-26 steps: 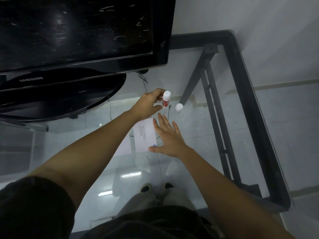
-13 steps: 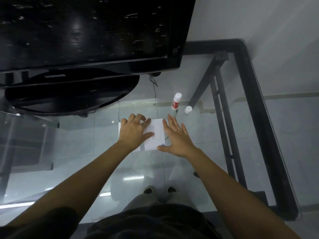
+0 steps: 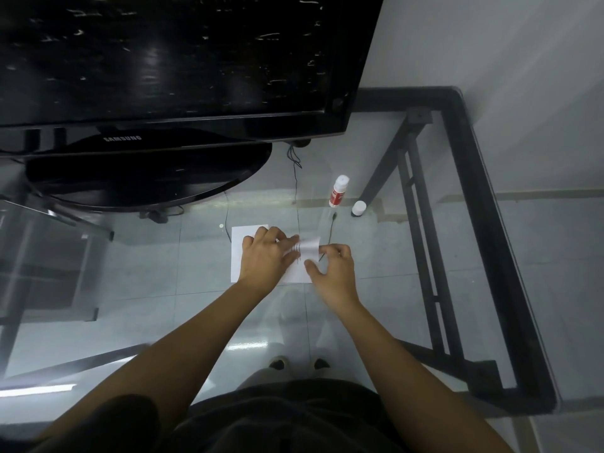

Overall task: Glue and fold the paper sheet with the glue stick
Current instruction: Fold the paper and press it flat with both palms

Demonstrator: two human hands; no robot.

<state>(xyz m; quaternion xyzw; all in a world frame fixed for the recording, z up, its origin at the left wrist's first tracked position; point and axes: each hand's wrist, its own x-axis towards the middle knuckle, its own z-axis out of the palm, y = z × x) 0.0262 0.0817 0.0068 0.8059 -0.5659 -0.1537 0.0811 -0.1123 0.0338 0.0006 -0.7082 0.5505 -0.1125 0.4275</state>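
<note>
A white paper sheet (image 3: 238,256) lies on the glass table in front of me. My left hand (image 3: 266,256) rests on its middle, fingers bent and pressing it down. My right hand (image 3: 333,268) pinches the sheet's right edge, which is lifted and curled over toward the left, blurred by motion. The red and white glue stick (image 3: 338,190) stands upright on the glass beyond the paper, apart from both hands. Its white cap (image 3: 359,208) sits just to its right.
A black television (image 3: 183,60) on a rounded black stand (image 3: 147,178) fills the far left of the table. Thin cables (image 3: 295,178) run down behind the paper. The table's black metal frame (image 3: 483,223) borders the right side, against a wall.
My left hand set the glue stick upright on the glass and came down onto the paper. My right hand went from lying flat to lifting the sheet's right edge over.
</note>
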